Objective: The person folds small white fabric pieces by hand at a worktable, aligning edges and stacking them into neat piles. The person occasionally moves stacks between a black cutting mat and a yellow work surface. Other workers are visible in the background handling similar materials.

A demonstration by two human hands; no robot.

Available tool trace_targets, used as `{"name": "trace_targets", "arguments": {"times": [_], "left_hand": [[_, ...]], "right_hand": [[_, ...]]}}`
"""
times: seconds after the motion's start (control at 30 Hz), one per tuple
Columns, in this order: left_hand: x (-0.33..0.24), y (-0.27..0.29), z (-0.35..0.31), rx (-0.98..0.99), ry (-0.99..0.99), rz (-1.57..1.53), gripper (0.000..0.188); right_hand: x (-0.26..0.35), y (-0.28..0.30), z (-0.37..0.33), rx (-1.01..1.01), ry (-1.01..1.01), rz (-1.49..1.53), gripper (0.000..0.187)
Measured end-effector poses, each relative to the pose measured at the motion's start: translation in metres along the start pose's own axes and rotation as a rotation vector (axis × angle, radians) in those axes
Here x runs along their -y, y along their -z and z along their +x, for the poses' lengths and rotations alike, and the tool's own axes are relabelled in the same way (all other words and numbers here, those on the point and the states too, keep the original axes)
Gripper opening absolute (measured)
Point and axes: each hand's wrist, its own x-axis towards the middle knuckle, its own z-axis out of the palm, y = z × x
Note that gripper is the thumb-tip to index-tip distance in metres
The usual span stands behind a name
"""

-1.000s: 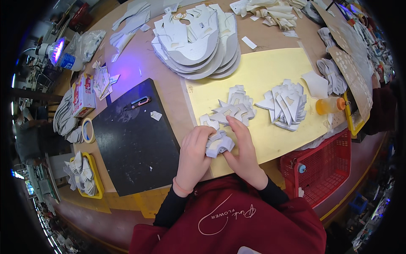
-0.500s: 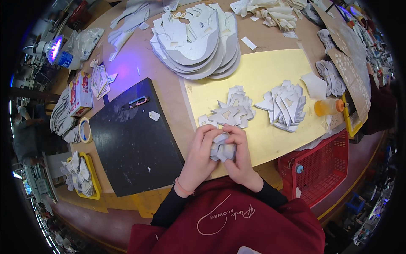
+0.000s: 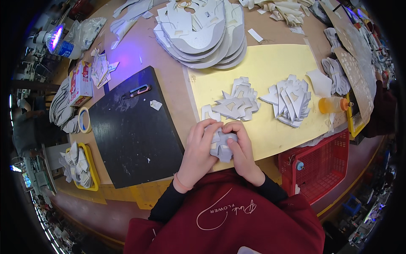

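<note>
Between my two hands is a small bundle of grey-white cut pieces (image 3: pixel 223 148), held just above the near edge of a yellow sheet (image 3: pixel 270 144). My left hand (image 3: pixel 201 146) curls round its left side, and my right hand (image 3: pixel 242 150) grips the right side with the thumb lying across the front. Just beyond my fingers lies a loose heap of similar cut pieces (image 3: pixel 241 99), one small piece (image 3: pixel 209 112) at its near left. To the right a second pile of pointed pieces (image 3: pixel 291 100) rests on the sheet.
Left of my hands lies a black board (image 3: pixel 135 139) with a cutter knife (image 3: pixel 138 91). Large grey-white panels (image 3: pixel 198 38) are stacked at the far side. An orange bottle (image 3: pixel 334 105) and a red basket (image 3: pixel 317 167) are at right. A tape roll (image 3: pixel 84 120) and yellow tray (image 3: pixel 92 167) stand left.
The bundle has turned a little in my hands, and my right thumb has come up onto its front. The view has shifted slightly, so the table's things sit a bit differently.
</note>
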Motion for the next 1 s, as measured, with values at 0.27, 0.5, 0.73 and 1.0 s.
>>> {"name": "trace_targets", "arguments": {"times": [0.27,0.5,0.73,1.0], "left_hand": [[0.008,-0.016,-0.002,-0.008,0.027,-0.236,0.059],[0.016,0.007,0.005,-0.034,0.223,-0.301,0.046],[0.018,0.007,0.003,-0.028,0.288,-0.314,0.039],[0.017,0.005,0.001,0.054,0.257,-0.293,0.044]], "right_hand": [[-0.002,-0.020,-0.001,-0.049,0.116,0.153,0.047],[0.009,0.002,0.006,-0.007,0.150,-0.192,0.047],[0.010,0.020,-0.001,-0.297,-0.115,-0.106,0.035],[0.016,0.037,-0.010,-0.006,0.212,0.003,0.039]]}}
